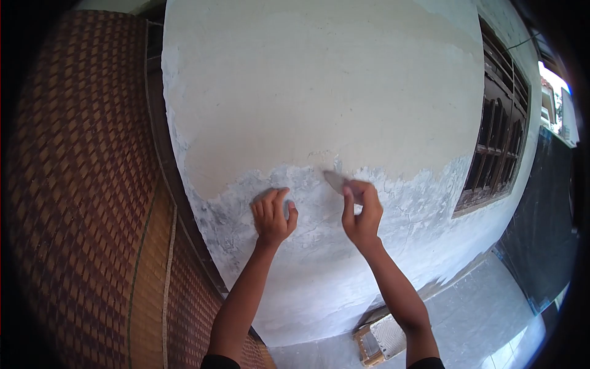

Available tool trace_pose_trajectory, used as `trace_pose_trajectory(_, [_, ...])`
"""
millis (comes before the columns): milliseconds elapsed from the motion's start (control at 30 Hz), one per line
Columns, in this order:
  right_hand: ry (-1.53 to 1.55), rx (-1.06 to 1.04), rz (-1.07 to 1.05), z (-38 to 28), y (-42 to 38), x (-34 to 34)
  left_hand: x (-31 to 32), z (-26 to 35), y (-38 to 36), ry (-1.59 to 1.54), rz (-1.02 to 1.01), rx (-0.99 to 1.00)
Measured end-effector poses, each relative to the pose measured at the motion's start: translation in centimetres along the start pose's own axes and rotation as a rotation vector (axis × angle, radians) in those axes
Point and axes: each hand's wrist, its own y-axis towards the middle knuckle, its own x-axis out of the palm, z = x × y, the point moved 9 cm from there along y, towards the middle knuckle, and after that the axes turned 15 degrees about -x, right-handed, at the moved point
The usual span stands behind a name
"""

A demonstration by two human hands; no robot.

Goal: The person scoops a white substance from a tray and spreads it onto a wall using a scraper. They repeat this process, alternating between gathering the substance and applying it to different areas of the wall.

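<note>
In front of me is a wall [332, 80] with cream paint above and a bare, patchy white-grey band [326, 240] below. My right hand [364, 212] pinches a thin, flat grey-brown piece [334, 181] between thumb and fingers; I cannot tell what kind of thing it is. Its tip points up and left, right at the ragged edge of the cream paint. To the left, my left hand [273, 215] is against the bare band, palm toward the wall, fingers curved and thumb apart, with nothing in it.
Woven brown matting [86, 154] runs along the left side. At the right is a dark wooden window [499, 123] with bars. Below, a small wooden stool [387, 337] with a pale top stands on the grey floor [473, 301]. A dark panel [541, 215] leans at the far right.
</note>
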Motion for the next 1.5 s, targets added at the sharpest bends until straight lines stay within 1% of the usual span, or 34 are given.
trace_pose_trajectory(33, [0.158,0.257,0.124,2.4,-0.8,-0.2,0.1,-0.1,-0.2,0.019,0.002,-0.013])
trace_pose_trajectory(67, [0.156,0.381,0.071,3.8,-1.0,0.1,0.1,0.0,-0.2,0.018,-0.005,-0.017])
trace_pose_trajectory(100, [0.155,0.384,0.071,4.0,-0.3,0.3,0.0,0.2,0.0,0.037,0.009,-0.003])
trace_pose_trajectory(167, [0.228,0.496,0.162,4.7,0.4,0.7,-0.1,0.4,-0.1,0.057,0.021,0.012])
trace_pose_trajectory(200, [0.28,0.489,0.212,4.6,0.9,0.9,-0.1,0.5,-0.2,0.083,0.026,0.031])
trace_pose_trajectory(233, [0.28,0.487,0.215,4.6,1.2,1.3,0.0,0.7,-0.2,0.107,0.032,0.052])
trace_pose_trajectory(300, [0.288,0.451,0.189,4.4,1.7,2.2,0.0,0.9,0.2,0.116,0.025,0.06])
trace_pose_trajectory(367, [0.272,0.459,0.155,5.2,1.1,3.1,-0.1,1.2,0.2,0.125,0.016,0.069])
trace_pose_trajectory(433, [0.147,0.412,0.106,5.3,1.1,3.1,0.2,1.1,0.3,0.178,-0.008,0.062])
trace_pose_trajectory(467, [0.148,0.41,0.107,5.7,0.9,3.2,0.3,1.1,0.4,0.179,-0.006,0.062])
trace_pose_trajectory(633, [0.262,0.553,0.281,8.4,-0.5,0.9,1.1,0.9,0.3,0.226,-0.069,0.037])
trace_pose_trajectory(700, [0.282,0.589,0.293,8.1,-0.6,0.3,1.1,1.0,0.4,0.244,-0.079,0.033])
trace_pose_trajectory(767, [0.385,0.595,0.277,7.4,-0.6,1.2,1.3,1.1,0.5,0.26,-0.085,0.032])
trace_pose_trajectory(800, [0.352,0.506,0.255,7.1,-0.4,2.0,1.4,1.1,0.5,0.269,-0.08,0.033])
trace_pose_trajectory(833, [0.346,0.501,0.213,6.6,-0.6,2.7,1.4,1.1,0.5,0.277,-0.079,0.035])
trace_pose_trajectory(900, [0.179,0.448,0.114,6.5,-0.3,3.1,1.5,1.1,0.4,0.285,-0.091,0.038])
trace_pose_trajectory(967, [0.185,0.433,0.204,8.0,-0.5,2.1,1.5,1.0,0.3,0.297,-0.099,0.035])
trace_pose_trajectory(1000, [0.285,0.594,0.249,9.5,-1.4,1.7,1.7,0.9,0.2,0.328,-0.108,0.022])
trace_pose_trajectory(1100, [0.281,0.626,0.412,10.8,-1.6,-1.4,1.8,0.7,0.2,0.372,-0.122,0.005])
trace_pose_trajectory(1133, [0.356,0.612,0.422,10.7,-1.6,-1.1,2.0,0.8,0.2,0.384,-0.128,0.008])
trace_pose_trajectory(1167, [0.355,0.611,0.423,10.5,-1.9,-0.5,2.0,0.8,0.2,0.382,-0.127,0.009])
trace_pose_trajectory(1233, [0.338,0.524,0.211,8.9,-1.5,2.5,2.2,0.7,0.1,0.333,-0.162,0.014])
trace_pose_trajectory(1267, [0.23,0.443,0.141,6.9,-0.2,2.6,2.2,0.8,0.1,0.329,-0.167,0.019])
trace_pose_trajectory(1300, [0.149,0.411,0.097,6.8,-0.1,3.0,2.2,0.8,0.1,0.337,-0.177,0.015])
trace_pose_trajectory(1367, [0.15,0.475,0.223,8.7,-0.5,1.5,2.1,0.7,0.1,0.347,-0.185,0.012])
trace_pose_trajectory(1433, [0.301,0.67,0.397,10.7,-1.9,-0.3,2.2,0.7,-0.1,0.373,-0.191,0.028])
trace_pose_trajectory(1500, [0.39,0.718,0.48,10.1,-1.8,-0.9,2.1,0.6,-0.2,0.38,-0.189,0.023])
